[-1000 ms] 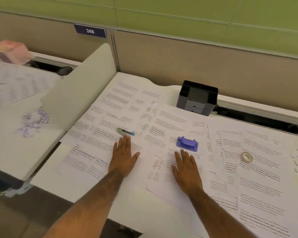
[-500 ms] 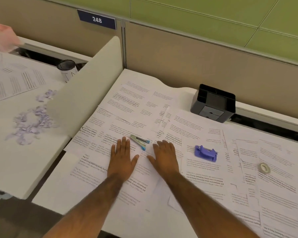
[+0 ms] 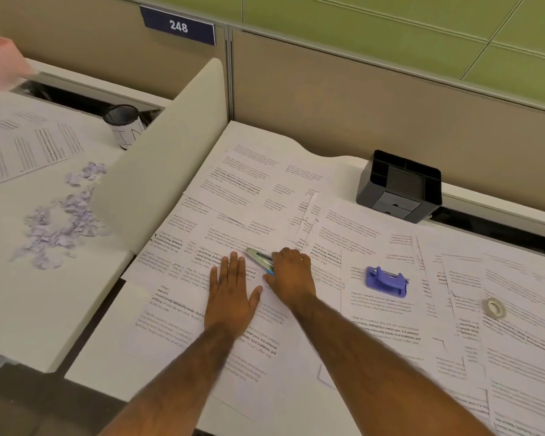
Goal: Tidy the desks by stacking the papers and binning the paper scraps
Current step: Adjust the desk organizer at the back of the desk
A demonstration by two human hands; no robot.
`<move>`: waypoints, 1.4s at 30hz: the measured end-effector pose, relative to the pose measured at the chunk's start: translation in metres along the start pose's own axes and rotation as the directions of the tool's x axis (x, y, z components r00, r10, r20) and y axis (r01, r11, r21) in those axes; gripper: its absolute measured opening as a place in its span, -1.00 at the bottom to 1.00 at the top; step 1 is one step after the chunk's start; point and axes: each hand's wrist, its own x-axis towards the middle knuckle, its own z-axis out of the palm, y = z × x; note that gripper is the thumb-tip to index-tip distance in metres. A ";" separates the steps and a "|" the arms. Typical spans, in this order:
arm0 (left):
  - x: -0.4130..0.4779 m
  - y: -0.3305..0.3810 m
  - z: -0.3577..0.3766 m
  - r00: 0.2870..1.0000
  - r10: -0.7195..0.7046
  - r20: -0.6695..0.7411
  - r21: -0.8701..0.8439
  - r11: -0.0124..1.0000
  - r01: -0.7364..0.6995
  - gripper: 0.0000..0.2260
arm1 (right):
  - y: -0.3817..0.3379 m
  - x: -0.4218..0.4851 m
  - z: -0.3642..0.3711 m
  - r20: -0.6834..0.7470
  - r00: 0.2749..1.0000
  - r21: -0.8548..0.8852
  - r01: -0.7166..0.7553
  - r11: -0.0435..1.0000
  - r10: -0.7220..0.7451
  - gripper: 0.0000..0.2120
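Across the desk (image 3: 340, 168) lie loose papers (image 3: 384, 313); we press our left hand (image 3: 233, 294) flat on them, likely to steady them; our right hand (image 3: 291, 275) curls against the stapler (image 3: 257, 258), grip unclear; scraps (image 3: 60, 221) wait on the neighbouring desk (image 3: 29, 309).

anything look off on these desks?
Yes. Printed sheets lie strewn, overlapping and askew, across the right desk; a stapler, purple hole punch and tape roll sit on top of them. Torn paper scraps litter the left desk.
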 end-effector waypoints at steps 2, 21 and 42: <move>0.002 -0.001 -0.002 1.000 0.000 -0.014 0.008 1.000 0.000 -0.24 | -0.001 0.003 0.000 -0.034 0.999 0.011 -0.003 1.000 0.004 -0.61; 0.065 0.086 -0.035 0.966 0.260 0.001 -0.042 0.965 -0.260 -0.12 | 0.098 -0.016 -0.060 -0.145 0.957 0.280 -0.203 0.938 0.250 -0.58; 0.115 0.177 0.001 0.935 0.339 0.103 -0.102 0.939 -0.329 -0.19 | 0.249 0.049 -0.199 -0.407 0.883 0.089 -0.216 0.972 0.233 -0.63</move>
